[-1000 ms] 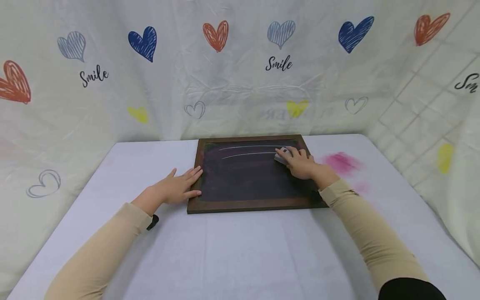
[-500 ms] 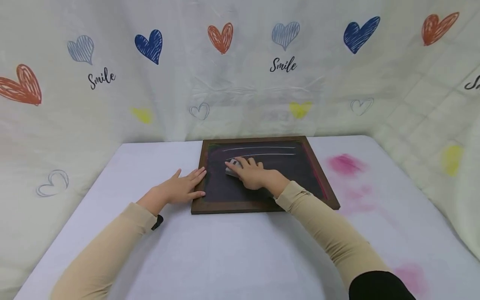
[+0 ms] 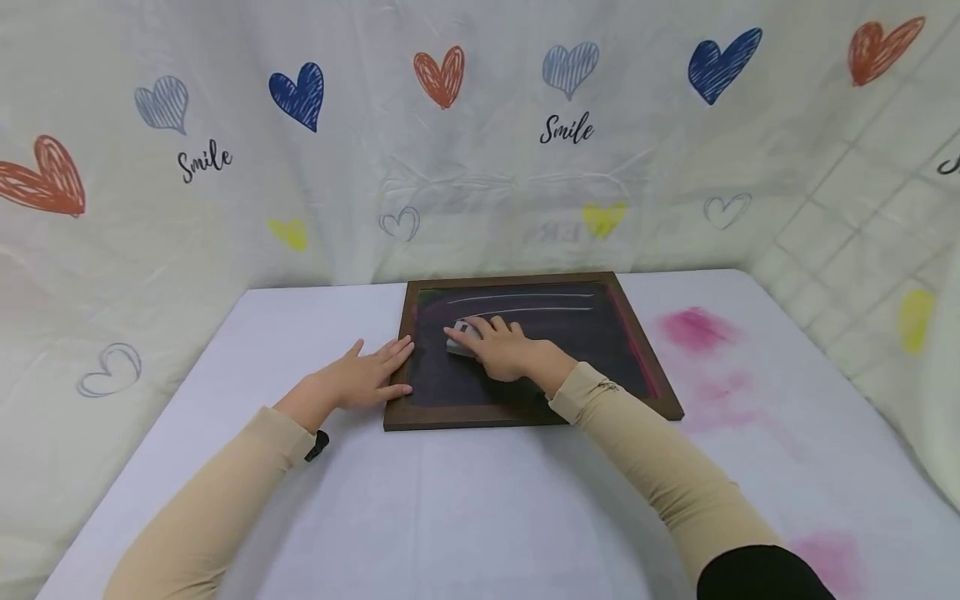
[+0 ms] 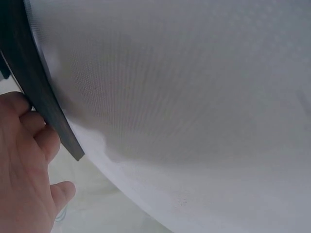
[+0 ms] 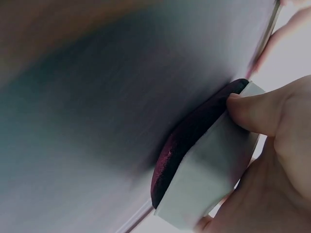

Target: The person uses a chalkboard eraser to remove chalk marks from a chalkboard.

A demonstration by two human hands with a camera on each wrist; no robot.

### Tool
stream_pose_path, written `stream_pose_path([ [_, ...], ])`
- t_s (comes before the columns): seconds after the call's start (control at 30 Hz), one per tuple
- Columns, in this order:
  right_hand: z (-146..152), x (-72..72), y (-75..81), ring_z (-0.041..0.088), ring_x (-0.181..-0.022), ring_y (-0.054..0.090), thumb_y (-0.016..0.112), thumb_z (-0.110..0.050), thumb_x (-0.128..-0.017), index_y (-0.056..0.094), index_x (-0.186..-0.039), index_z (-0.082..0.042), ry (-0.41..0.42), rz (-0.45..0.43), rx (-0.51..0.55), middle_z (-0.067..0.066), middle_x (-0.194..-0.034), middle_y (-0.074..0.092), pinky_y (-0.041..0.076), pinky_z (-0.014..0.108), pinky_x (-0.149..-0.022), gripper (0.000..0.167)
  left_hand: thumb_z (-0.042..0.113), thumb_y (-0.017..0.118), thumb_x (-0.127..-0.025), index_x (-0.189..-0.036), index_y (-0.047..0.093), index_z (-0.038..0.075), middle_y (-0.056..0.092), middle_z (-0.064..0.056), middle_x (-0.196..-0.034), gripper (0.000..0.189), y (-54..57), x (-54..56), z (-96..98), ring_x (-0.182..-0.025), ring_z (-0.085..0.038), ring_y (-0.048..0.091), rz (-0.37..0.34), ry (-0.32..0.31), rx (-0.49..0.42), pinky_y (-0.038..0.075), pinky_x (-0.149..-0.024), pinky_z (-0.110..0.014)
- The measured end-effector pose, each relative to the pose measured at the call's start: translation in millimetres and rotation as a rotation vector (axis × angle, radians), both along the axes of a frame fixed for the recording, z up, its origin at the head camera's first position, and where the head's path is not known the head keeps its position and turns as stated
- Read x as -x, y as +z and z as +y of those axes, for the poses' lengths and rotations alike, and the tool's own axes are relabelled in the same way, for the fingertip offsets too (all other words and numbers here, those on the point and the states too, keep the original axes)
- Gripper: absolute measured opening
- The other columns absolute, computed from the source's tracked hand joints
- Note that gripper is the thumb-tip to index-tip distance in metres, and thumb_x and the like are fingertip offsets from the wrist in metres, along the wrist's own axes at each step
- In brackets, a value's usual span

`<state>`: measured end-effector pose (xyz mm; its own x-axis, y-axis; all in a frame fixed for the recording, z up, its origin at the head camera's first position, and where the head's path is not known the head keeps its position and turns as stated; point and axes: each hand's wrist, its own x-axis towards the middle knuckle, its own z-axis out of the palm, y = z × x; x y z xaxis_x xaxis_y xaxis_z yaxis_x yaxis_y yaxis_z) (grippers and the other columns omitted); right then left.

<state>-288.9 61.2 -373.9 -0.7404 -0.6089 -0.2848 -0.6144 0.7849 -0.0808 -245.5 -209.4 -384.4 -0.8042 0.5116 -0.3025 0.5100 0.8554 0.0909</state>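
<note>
A pale cloth backdrop printed with hearts and "Smile" hangs behind a white-covered table, which has a pink smudge on its right side.

In the head view, the wood-framed chalkboard lies on the table near the backdrop. The left hand, fingers straight and spread, rests on its left edge and grips nothing. The right hand holds a grey eraser over the board's left part, just below two long white lines. The lower area shows no such lines, so the wiping looks unfinished: those two appear to be what is left. No container is in sight.

In the left wrist view, the left fingers meet the frame's dark side; the thumb stands apart.

In the right wrist view, the thumb and fingers clasp the eraser's pale body. Its dark face, dusted pink, is turned to the board; whether all of it touches, I cannot tell.
</note>
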Motion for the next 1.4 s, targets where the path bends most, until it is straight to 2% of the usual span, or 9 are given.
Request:
stream_pose_path([
  [0.23, 77.5, 18.0, 2.0, 0.045, -0.144, 0.027, 0.042, -0.017, -0.112, 0.011, -0.167, -0.026, -0.121, 0.011, 0.059, 0.016, -0.169, 0.011, 0.030, 0.063, -0.109, 0.064, 0.054, 0.043, -0.108, -0.165, 0.011, 0.005, 0.007, -0.013, -0.171, 0.082, -0.4, 0.9, 1.7, -0.155, -0.030, 0.018, -0.007, -0.006, -0.008, 0.004, -0.118, -0.069],
  [0.4, 133.7, 24.5, -0.7, 0.051, -0.137, 0.030, 0.044, -0.013, -0.110, 0.010, -0.167, -0.021, -0.195, 0.032, 0.092, 0.023, -0.166, 0.010, 0.036, 0.065, -0.100, 0.067, 0.056, 0.041, -0.108, -0.165, 0.010, 0.006, 0.006, -0.013, -0.171, 0.083, 0.7, 3.8, 2.0, -0.155, -0.030, 0.018, -0.004, -0.019, -0.007, 0.004, -0.118, -0.068],
  [0.5, 153.4, 29.0, -3.0, 0.052, -0.133, 0.031, 0.044, -0.012, -0.110, 0.008, -0.166, -0.021, -0.219, 0.021, 0.124, 0.024, -0.165, 0.009, 0.038, 0.061, -0.091, 0.068, 0.056, 0.041, -0.108, -0.165, 0.010, 0.006, 0.006, -0.012, -0.171, 0.083, 2.3, 4.5, 1.6, -0.155, -0.030, 0.018, -0.002, -0.019, -0.005, 0.004, -0.118, -0.068],
  [0.6, 158.9, 31.4, -3.3, 0.052, -0.130, 0.030, 0.042, -0.011, -0.109, 0.007, -0.166, -0.022, -0.231, -0.003, 0.154, 0.023, -0.165, 0.009, 0.036, 0.058, -0.085, 0.068, 0.057, 0.041, -0.108, -0.165, 0.010, 0.006, 0.006, -0.012, -0.171, 0.083, 2.0, 5.8, 1.2, -0.155, -0.030, 0.017, -0.002, -0.017, -0.002, 0.004, -0.118, -0.068],
  [0.73, 149.7, 31.5, -1.9, 0.051, -0.130, 0.029, 0.042, -0.012, -0.110, 0.010, -0.167, -0.023, -0.249, -0.009, 0.161, 0.023, -0.165, 0.009, 0.034, 0.058, -0.087, 0.066, 0.056, 0.041, -0.107, -0.165, 0.010, 0.006, 0.006, -0.012, -0.171, 0.083, 2.4, 7.3, -0.5, -0.155, -0.030, 0.016, -0.010, -0.010, -0.002, 0.003, -0.118, -0.068],
  [0.9, 113.5, 28.9, 4.0, 0.049, -0.136, 0.025, 0.041, -0.017, -0.111, 0.011, -0.167, -0.026, -0.248, -0.029, 0.119, 0.020, -0.167, 0.008, 0.031, 0.062, -0.099, 0.064, 0.056, 0.043, -0.107, -0.165, 0.008, 0.007, 0.005, -0.012, -0.171, 0.084, 5.0, 6.0, -4.0, -0.155, -0.029, 0.015, -0.028, 0.009, 0.010, 0.002, -0.119, -0.068],
  [1.03, 75.6, 26.6, 3.4, 0.046, -0.140, 0.025, 0.039, -0.019, -0.112, 0.009, -0.167, -0.027, -0.196, -0.027, 0.069, 0.017, -0.168, 0.007, 0.029, 0.064, -0.107, 0.064, 0.056, 0.043, -0.107, -0.165, 0.008, 0.006, 0.005, -0.013, -0.171, 0.084, 6.4, 4.8, -4.3, -0.155, -0.030, 0.015, -0.033, 0.002, 0.000, 0.002, -0.118, -0.068],
  [1.23, 17.9, 13.9, 1.7, 0.041, -0.147, 0.021, 0.036, -0.023, -0.113, 0.004, -0.167, -0.036, -0.104, -0.029, 0.009, 0.010, -0.170, 0.005, 0.030, 0.058, -0.108, 0.063, 0.054, 0.044, -0.107, -0.165, 0.009, 0.005, 0.006, -0.013, -0.171, 0.084, 5.8, 5.0, -2.4, -0.156, -0.030, 0.015, -0.033, 0.003, 0.002, 0.002, -0.118, -0.068],
  [1.4, -6.3, 0.6, -2.3, 0.037, -0.148, 0.022, 0.037, -0.022, -0.113, 0.002, -0.166, -0.038, -0.028, -0.024, -0.033, 0.008, -0.171, 0.003, 0.031, 0.055, -0.109, 0.065, 0.055, 0.044, -0.107, -0.165, 0.010, 0.005, 0.006, -0.013, -0.171, 0.084, 2.6, 4.1, 0.0, -0.155, -0.030, 0.016, -0.035, 0.002, -0.001, 0.004, -0.118, -0.068],
])
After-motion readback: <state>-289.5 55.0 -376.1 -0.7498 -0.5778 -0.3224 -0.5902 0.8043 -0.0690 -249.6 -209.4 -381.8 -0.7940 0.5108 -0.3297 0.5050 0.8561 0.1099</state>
